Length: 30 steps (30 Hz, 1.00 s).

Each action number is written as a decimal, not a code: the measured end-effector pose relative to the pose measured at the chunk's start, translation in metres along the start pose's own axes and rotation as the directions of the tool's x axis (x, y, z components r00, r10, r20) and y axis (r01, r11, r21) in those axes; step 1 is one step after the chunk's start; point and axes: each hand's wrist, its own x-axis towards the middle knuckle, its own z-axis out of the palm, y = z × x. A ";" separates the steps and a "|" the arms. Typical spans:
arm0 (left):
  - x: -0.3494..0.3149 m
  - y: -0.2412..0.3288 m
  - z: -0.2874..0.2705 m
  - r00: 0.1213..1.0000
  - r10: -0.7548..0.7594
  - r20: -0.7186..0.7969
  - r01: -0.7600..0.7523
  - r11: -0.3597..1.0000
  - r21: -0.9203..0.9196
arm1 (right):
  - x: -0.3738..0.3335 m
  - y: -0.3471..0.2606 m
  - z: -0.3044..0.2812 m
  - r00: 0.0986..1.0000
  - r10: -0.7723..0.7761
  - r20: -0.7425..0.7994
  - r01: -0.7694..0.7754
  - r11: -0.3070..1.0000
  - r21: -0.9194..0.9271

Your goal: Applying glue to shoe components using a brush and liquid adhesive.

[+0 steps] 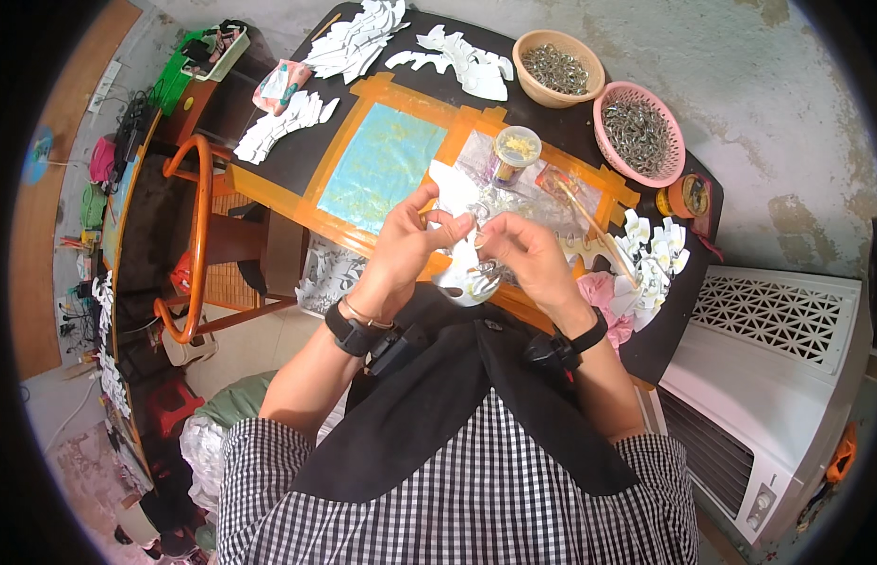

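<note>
A white curved cut piece [471,282] hangs between my hands just above the table's near edge; its exact material is hard to tell. Thumb and fingers of my left hand [410,235] are closed on its upper left part. My right hand [528,250] pinches at the piece's middle, around something small that the fingers mostly hide. Just beyond them a clear tub [517,151] of yellowish paste stands on the taped work surface. To the right a thin wooden stick [589,218] lies slanted across the tape.
Baskets of metal fittings, one peach [594,58] and one pink [679,155], stand at the back right. White cut pieces lie in piles at the back [358,42] and right [650,254]. A blue sheet [382,165] is taped down. An orange chair [201,235] stands left, a white appliance [759,377] right.
</note>
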 end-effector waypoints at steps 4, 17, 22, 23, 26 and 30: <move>0.007 -0.003 -0.005 0.994 -0.016 -0.104 0.005 0.994 -0.111 | 0.000 -0.009 0.000 0.998 0.057 0.011 -0.058 0.987 0.148; 0.027 -0.028 -0.010 0.987 -0.130 -0.093 0.087 0.925 -0.370 | 0.005 0.022 0.004 0.996 0.041 -0.082 -0.060 0.967 -0.246; 0.027 -0.039 -0.019 0.985 -0.115 -0.129 0.053 0.910 -0.411 | 0.002 0.011 -0.003 0.973 0.229 0.022 -0.230 0.967 0.107; 0.028 -0.039 -0.020 0.984 -0.115 -0.135 0.049 0.908 -0.417 | 0.001 0.008 -0.002 0.973 0.226 0.048 -0.231 0.961 0.150; 0.023 -0.038 -0.013 0.981 -0.119 -0.151 0.057 0.930 -0.363 | -0.004 0.021 -0.005 0.990 0.113 0.086 -0.101 0.986 -0.135; 0.031 -0.049 -0.003 0.988 -0.096 -0.124 0.050 0.942 -0.331 | -0.003 0.046 -0.008 1.000 0.011 0.027 -0.007 0.989 -0.146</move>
